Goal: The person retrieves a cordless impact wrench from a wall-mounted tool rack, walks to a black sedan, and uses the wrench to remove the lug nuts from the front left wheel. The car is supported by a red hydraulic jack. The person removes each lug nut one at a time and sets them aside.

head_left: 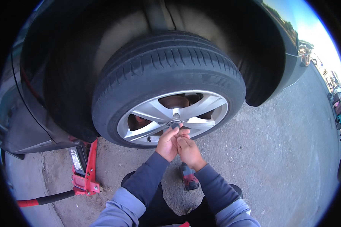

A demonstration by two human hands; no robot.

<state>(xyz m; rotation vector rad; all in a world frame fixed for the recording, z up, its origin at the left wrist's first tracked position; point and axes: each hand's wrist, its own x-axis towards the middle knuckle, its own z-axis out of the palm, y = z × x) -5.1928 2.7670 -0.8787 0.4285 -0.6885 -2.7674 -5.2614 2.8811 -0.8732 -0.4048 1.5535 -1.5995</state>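
Observation:
In front of the hub of a car wheel, my left hand [168,143] pinches a small dark grey cylindrical piece [174,125] between thumb and fingers. Its exact kind is not plain. My right hand [190,153] is closed close against the left fingers, and what it grips is hidden. The silver spoked rim [155,109] sits inside a black tyre [166,81] under the wheel arch. On the ground below my hands stands a red and black cordless power tool [189,178], partly covered by my right wrist.
To the left, a red floor jack [85,179] reaches under the dark car body [26,121], its black and red handle [49,198] stretching leftward. Dark fender edge [288,56] hangs at the upper right. Grey pavement [269,151] lies to the right.

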